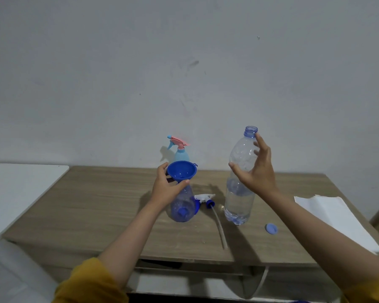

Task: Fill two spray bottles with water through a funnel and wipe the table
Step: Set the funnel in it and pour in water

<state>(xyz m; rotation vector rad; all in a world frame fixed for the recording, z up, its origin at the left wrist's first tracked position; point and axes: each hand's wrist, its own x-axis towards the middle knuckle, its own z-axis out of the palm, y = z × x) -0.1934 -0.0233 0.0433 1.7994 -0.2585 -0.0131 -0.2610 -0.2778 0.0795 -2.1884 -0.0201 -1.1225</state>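
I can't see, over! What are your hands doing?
Left hand holds funnel on clear spray bottle. Right hand open beside water bottle. Nothing blocking.

Lower centre of the frame: the left hand [165, 186] covers the neck of the clear spray bottle [182, 206], hiding where the blue funnel [181, 170] meets it. Behind the funnel, only the head and shoulder of the light-blue spray bottle [181, 152] show. At centre right, the right hand [258, 169] screens part of the water bottle [239, 193]; whether the fingers touch it cannot be told. The white cloth [335, 217] runs toward the right edge, its far end blurred. Both yellow sleeves [90, 283] are cut off by the bottom edge.
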